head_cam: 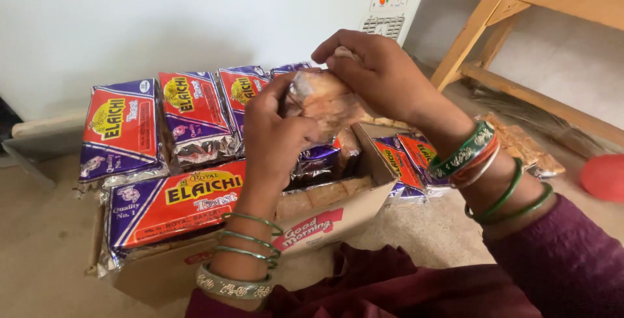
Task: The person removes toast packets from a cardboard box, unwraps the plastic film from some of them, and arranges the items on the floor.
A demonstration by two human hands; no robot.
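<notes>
Clear plastic wraps the pack (323, 102) of toast held at the centre of the frame, above a cardboard box (325, 224). The left hand (273, 137) clasps the pack from the left, its grip closed around the lower part with fingers curled over the wrapper. The right hand (377, 71) comes in from the right and pinches the wrapper's top end between thumb and fingertips, so that grip is closed on the pack as well. The pack tilts slightly, its upper end toward the right hand.

Green bangles (250, 237) ring the left wrist, and green, red and white bangles (478, 159) ring the right. Maroon sleeves (559, 266) fill the lower right of the frame.

The box sits on the floor (39, 246) below the hands, its near flap folded out. A long red and purple packet (172, 204) lies across its left side, with more toast just beside it inside the box. Behind the box, three similar packets (195, 113) stand leaning against a white freezer (195, 19) in the upper left. Two more packets (406, 162) lie on the floor just right of the box. At the upper right stands a wooden frame (487, 25), and a red round thing (604, 176) shows at the right edge.
</notes>
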